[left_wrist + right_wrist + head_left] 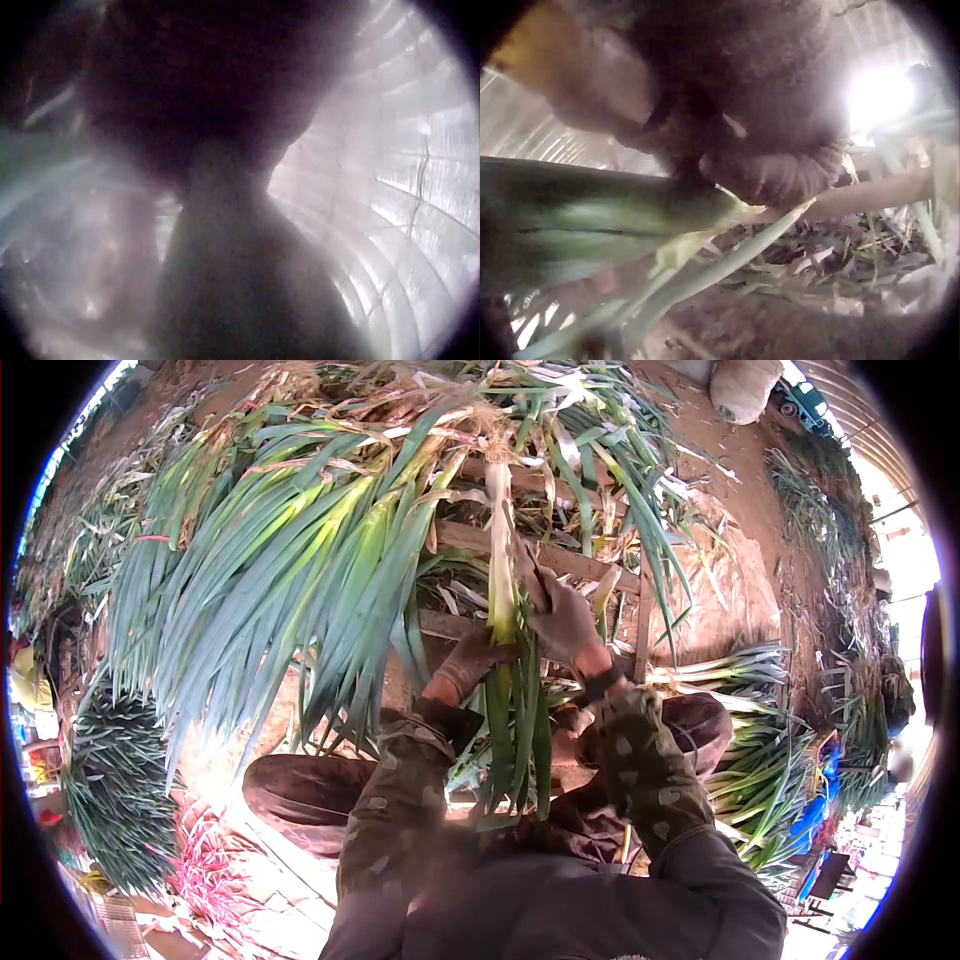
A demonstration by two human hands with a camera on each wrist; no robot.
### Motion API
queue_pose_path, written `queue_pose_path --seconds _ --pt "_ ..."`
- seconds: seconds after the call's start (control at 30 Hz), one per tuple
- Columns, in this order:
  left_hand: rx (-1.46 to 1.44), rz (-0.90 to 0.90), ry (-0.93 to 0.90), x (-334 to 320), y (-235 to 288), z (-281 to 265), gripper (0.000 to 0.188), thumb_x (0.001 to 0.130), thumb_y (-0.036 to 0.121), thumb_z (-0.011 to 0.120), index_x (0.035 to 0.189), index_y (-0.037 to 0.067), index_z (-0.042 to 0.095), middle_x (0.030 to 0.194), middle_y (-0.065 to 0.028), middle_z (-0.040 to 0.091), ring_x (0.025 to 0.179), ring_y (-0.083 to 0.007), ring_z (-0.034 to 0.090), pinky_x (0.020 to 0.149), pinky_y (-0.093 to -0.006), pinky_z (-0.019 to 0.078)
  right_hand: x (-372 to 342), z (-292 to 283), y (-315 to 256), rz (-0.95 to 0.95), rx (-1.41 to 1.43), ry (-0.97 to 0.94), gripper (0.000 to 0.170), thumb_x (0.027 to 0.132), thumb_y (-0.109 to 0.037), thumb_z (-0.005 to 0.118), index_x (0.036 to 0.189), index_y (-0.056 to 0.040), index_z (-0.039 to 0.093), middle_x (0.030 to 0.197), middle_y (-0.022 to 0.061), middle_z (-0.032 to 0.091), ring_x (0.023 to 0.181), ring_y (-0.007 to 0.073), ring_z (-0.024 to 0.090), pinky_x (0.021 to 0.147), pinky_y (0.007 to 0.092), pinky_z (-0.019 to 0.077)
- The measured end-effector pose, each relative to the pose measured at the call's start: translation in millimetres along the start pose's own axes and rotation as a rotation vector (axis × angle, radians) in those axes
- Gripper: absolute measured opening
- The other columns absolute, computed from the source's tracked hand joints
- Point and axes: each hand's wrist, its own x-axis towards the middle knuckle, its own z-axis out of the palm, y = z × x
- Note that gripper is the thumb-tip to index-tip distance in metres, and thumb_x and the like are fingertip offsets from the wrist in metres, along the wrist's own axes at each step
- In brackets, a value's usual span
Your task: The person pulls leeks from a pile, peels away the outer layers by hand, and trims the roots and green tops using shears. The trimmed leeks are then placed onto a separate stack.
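Observation:
A long leek (501, 550) lies lengthwise in front of the person, roots at the far end and green leaves towards the lap. The gloved left hand (472, 663) grips it where white turns to green. Beside the stalk, on its right, is the gloved right hand (565, 622). Curled fingers (772, 176) of that hand hold green leaf (592, 225) in the right wrist view; the exact contact is partly hidden. The left wrist view is dark and blurred, so the left fingers cannot be made out there.
A large heap of leeks (270, 560) spreads over a wooden rack (580, 565) ahead and left. More leeks (750, 760) lie at the right, and a dense green pile (120, 790) stands at the lower left. A white sack (745, 388) is at the far right.

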Motion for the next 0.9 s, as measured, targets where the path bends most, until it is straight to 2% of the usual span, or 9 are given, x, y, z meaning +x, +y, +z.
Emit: queue_pose_path --seconds 0.13,0.23,0.33,0.47,0.63,0.67,0.73,0.87,0.9 --pt "0.286 0.166 0.071 2.5 -0.4 5.5 0.040 0.082 0.023 0.080 0.111 -0.001 0.066 0.094 -0.0048 0.068 0.083 -0.0124 0.059 0.074 -0.0310 0.0499 -93.5 -14.4 -3.4 -0.034 0.032 0.008 0.066 0.074 -0.011 0.072 0.137 -0.0033 0.051 0.084 0.0227 0.067 0.075 0.0393 0.067 0.068 0.0412 0.0543" --pt "-0.025 0.083 0.061 3.0 -4.9 13.3 0.032 0.077 0.010 0.079 0.104 -0.003 0.068 0.089 -0.0049 0.070 0.076 -0.0141 0.063 0.071 -0.0310 0.0519 -155.1 -24.1 -6.3 -0.049 -0.019 -0.060 0.068 0.074 -0.012 0.073 0.136 -0.0014 0.050 0.088 0.0258 0.065 0.078 0.0431 0.066 0.068 0.0433 0.0535" --pt "0.067 0.081 0.089 -11.0 8.2 23.1 0.033 0.077 0.009 0.078 0.105 -0.003 0.067 0.087 -0.0051 0.070 0.073 -0.0148 0.063 0.070 -0.0312 0.0523 -192.0 -26.8 -1.0 0.008 0.008 -0.070 0.067 0.075 -0.013 0.073 0.136 -0.0012 0.050 0.091 0.0270 0.066 0.081 0.0431 0.067 0.068 0.0443 0.0534" --pt "0.067 0.003 0.060 -7.1 -11.8 42.6 0.042 0.075 0.014 0.078 0.111 -0.003 0.066 0.086 -0.0085 0.070 0.075 -0.0157 0.063 0.071 -0.0327 0.0528 -211.8 -35.3 7.0 0.023 -0.001 -0.066 0.067 0.076 -0.014 0.072 0.137 0.0006 0.049 0.093 0.0280 0.066 0.088 0.0429 0.068 0.072 0.0435 0.0547" --pt "0.425 0.003 0.183 35.0 -91.1 73.7 0.045 0.070 0.028 0.082 0.102 -0.001 0.072 0.092 -0.0213 0.073 0.083 -0.0305 0.073 0.071 -0.0386 0.0548 -197.0 -48.5 4.1 0.146 0.003 -0.061 0.068 0.076 -0.016 0.072 0.136 0.0048 0.049 0.100 0.0303 0.066 0.095 0.0420 0.068 0.078 0.0411 0.0544" --pt "0.368 0.031 0.186 35.5 -97.1 81.0 0.043 0.071 0.026 0.082 0.103 -0.001 0.071 0.091 -0.0166 0.072 0.081 -0.0248 0.069 0.070 -0.0366 0.0541 -200.6 -47.1 5.4 0.109 -0.011 -0.051 0.069 0.076 -0.016 0.072 0.137 0.0044 0.048 0.100 0.0304 0.066 0.095 0.0423 0.068 0.078 0.0414 0.0544" --pt "0.249 0.085 0.198 21.8 -79.0 93.3 0.040 0.075 0.022 0.082 0.106 -0.001 0.071 0.089 -0.0072 0.072 0.076 -0.0135 0.062 0.069 -0.0325 0.0526 -206.7 -42.5 5.5 0.034 -0.042 -0.037 0.070 0.076 -0.015 0.072 0.139 0.0037 0.047 0.100 0.0305 0.066 0.095 0.0428 0.067 0.078 0.0418 0.0544" --pt "0.447 0.046 0.322 -1.5 -48.0 86.8 0.043 0.077 0.022 0.082 0.111 -0.002 0.068 0.091 -0.0118 0.073 0.078 -0.0206 0.067 0.071 -0.0348 0.0535 -233.3 -41.5 3.3 0.109 0.004 -0.015 0.070 0.075 -0.011 0.073 0.139 0.0032 0.048 0.091 0.0289 0.064 0.084 0.0335 0.072 0.073 0.0369 0.0546" --pt "0.411 0.058 0.305 -7.8 -43.6 86.3 0.047 0.080 0.021 0.080 0.116 -0.004 0.063 0.098 -0.0146 0.072 0.085 -0.0238 0.068 0.076 -0.0363 0.0532 -242.3 -42.4 0.1 0.064 -0.010 -0.027 0.070 0.075 -0.009 0.071 0.140 0.0016 0.047 0.093 0.0284 0.065 0.091 0.0395 0.070 0.075 0.0387 0.0549"
